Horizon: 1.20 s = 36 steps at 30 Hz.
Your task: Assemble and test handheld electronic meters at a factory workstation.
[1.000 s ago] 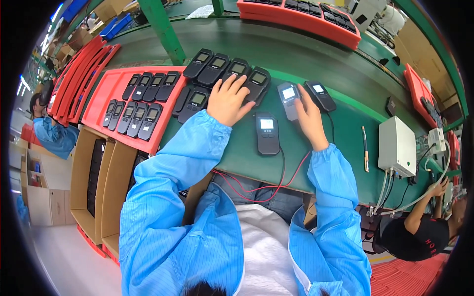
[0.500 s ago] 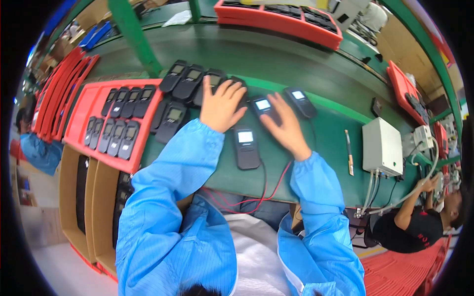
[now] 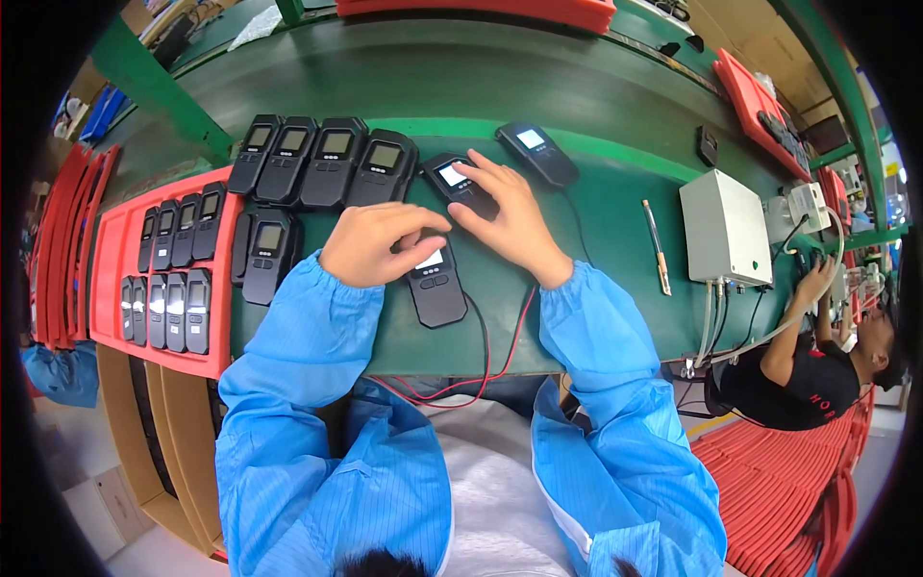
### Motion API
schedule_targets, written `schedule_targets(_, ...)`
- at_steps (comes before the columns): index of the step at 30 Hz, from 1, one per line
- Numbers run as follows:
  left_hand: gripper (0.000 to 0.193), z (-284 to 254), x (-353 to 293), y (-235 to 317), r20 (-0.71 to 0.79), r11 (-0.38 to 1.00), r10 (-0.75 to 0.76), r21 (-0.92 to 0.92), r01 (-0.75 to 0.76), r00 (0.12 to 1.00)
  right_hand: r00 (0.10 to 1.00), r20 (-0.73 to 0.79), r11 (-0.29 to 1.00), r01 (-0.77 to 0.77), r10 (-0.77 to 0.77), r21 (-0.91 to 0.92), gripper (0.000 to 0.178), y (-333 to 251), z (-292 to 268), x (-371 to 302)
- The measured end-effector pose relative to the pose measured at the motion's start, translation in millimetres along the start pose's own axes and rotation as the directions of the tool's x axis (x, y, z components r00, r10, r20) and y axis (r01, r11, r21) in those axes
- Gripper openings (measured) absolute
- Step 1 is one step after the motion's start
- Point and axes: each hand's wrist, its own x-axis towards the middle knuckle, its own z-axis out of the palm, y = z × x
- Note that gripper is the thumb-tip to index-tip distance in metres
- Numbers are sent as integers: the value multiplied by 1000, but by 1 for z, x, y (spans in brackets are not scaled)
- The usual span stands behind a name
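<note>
Head view looks down on a black handheld device (image 3: pixel 436 286) with a lit screen, lying flat on the green counter (image 3: pixel 596 231) just in front of the person, with red and black wires (image 3: pixel 490 358) running from its near end off the counter edge. Over its far end rests the left hand (image 3: pixel 377 243), fingers curled loosely together and extended to the right across the screen, touching the device rather than gripping it. Just to the right, the right hand (image 3: pixel 511 216) lies with fingers spread, its fingertips pressing on a second lit device (image 3: pixel 460 183) that sits slightly farther away. A third lit device (image 3: pixel 538 152) lies farther right, apart from the hand, a cable trailing from it. To the left, a row of four matching black devices (image 3: pixel 327 161) stands side by side at the far side, and two more (image 3: pixel 264 252) lie nearer. Farther left, a red tray (image 3: pixel 223 317) holds two rows of smaller dark units. On the right sit a slim tool (image 3: pixel 658 247) and a grey box (image 3: pixel 727 229), beyond which another person's arm (image 3: pixel 798 313) reaches up.
</note>
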Motion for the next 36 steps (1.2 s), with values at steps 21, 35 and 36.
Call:
schedule_targets(21,51,39,-3,26,-22,944,-300,140,300,954,907,-340,926,-326,249,-191,53,46,-51,2)
schedule_targets(35,55,84,31,32,16,985,-164,-48,164,986,766,-56,489,-350,641,799,43,48,-50,6)
schedule_targets(36,54,85,37,33,57,984,-136,-105,142,989,758,-111,551,-356,642,755,44,49,-50,7)
